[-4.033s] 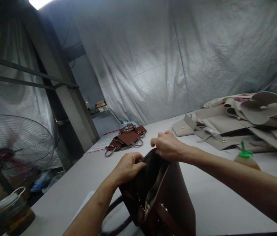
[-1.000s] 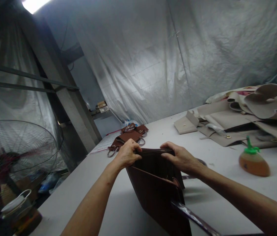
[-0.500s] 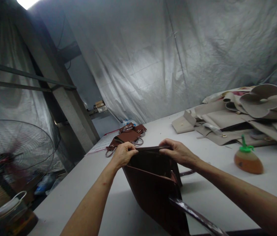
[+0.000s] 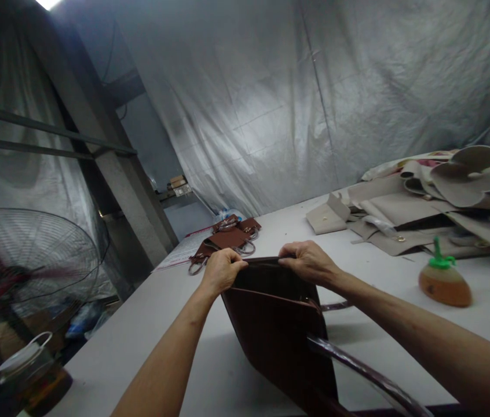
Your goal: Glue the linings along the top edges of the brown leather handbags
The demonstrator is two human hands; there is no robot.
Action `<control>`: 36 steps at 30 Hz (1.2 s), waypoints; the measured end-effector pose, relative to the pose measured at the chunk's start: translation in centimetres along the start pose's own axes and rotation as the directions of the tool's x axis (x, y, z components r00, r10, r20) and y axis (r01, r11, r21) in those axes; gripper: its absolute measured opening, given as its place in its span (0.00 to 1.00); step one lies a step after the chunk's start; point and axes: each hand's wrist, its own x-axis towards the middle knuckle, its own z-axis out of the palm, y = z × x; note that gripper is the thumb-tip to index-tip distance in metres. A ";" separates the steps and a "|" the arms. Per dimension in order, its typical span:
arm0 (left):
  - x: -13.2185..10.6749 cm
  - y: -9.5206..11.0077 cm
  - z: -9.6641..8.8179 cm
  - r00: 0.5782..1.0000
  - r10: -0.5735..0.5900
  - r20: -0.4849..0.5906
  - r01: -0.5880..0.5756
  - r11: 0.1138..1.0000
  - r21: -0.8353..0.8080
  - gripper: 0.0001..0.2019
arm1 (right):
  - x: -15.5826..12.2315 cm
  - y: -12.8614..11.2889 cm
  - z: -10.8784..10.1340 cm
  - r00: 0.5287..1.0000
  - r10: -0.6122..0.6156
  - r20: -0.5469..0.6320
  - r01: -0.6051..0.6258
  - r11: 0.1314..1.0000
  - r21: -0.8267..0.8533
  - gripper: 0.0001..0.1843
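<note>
A dark brown handbag (image 4: pixel 277 341) stands tilted on the white table, its mouth gaping toward me and its inside in shadow. My left hand (image 4: pixel 223 271) pinches the far rim at its left part, thumb over the edge. Farther right on the same rim, my right hand (image 4: pixel 310 263) grips with curled fingers. A plastic-wrapped handle (image 4: pixel 366 368) sticks out from the near side toward the lower right. Part of a second handle (image 4: pixel 336 305) shows beyond the bag's right side. The bag's bottom runs out of view.
Brown bags with wrapped handles (image 4: pixel 227 238) lie at the table's far left end. Beige leather pieces (image 4: pixel 401 205) are heaped at right, behind a green-capped squeeze bottle (image 4: pixel 445 284) of amber liquid. A lidded jar (image 4: pixel 34 376) and a fan (image 4: pixel 23 272) are at left.
My right hand has shifted slightly left along the rim, closer to my left hand. The bag's near panel sits a little farther right in view, and the view itself has shifted slightly.
</note>
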 end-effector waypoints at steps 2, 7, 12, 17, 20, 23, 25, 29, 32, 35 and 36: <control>0.1 0.2 0.1 1.000 -0.015 -0.018 0.016 1.000 0.021 0.05 | 0.4 -0.6 -0.3 1.000 0.014 0.009 -0.013 0.994 -0.107 0.11; 0.0 0.9 0.3 0.998 -0.027 -0.058 0.031 0.997 0.065 0.06 | 1.1 -3.5 -0.2 0.995 -0.064 0.073 0.085 0.940 -0.330 0.16; -0.2 1.1 0.3 0.998 -0.030 -0.059 0.034 0.997 0.073 0.06 | 2.2 -5.2 0.7 0.982 -0.105 0.159 0.159 0.909 -0.384 0.13; 0.2 0.9 0.6 0.998 -0.028 -0.061 0.030 0.999 0.031 0.06 | 2.7 -4.8 0.7 0.971 -0.129 0.200 0.195 0.913 -0.358 0.15; 0.0 -0.1 0.4 0.999 0.021 -0.043 -0.022 0.999 -0.024 0.04 | 2.9 -4.6 0.5 0.960 -0.163 0.228 0.232 0.919 -0.318 0.14; -0.5 -1.9 -0.1 0.993 0.104 -0.058 -0.111 0.984 -0.138 0.17 | 3.2 -4.1 0.2 0.961 -0.162 0.225 0.224 0.933 -0.283 0.13; -0.8 -2.8 -0.5 0.991 0.120 -0.054 -0.130 0.967 -0.220 0.19 | 3.4 -3.5 0.0 0.961 -0.162 0.223 0.217 0.943 -0.254 0.13; -1.4 -2.8 -1.2 0.997 0.078 0.023 -0.071 0.970 -0.233 0.18 | 3.4 -2.7 -0.2 0.964 -0.162 0.210 0.209 0.953 -0.221 0.14; -1.9 -1.8 -1.6 0.994 0.099 0.036 -0.093 0.986 -0.138 0.13 | 3.1 -2.7 -0.3 0.967 -0.161 0.197 0.203 0.956 -0.213 0.14; -2.3 -1.1 -2.1 0.997 0.078 0.019 -0.077 0.995 -0.068 0.09 | 2.8 -3.0 -0.4 0.967 -0.167 0.190 0.205 0.957 -0.206 0.13; -2.5 -1.0 -2.2 0.998 0.065 0.015 -0.064 0.997 -0.052 0.08 | 2.7 -3.0 -0.4 0.967 -0.169 0.189 0.208 0.957 -0.204 0.13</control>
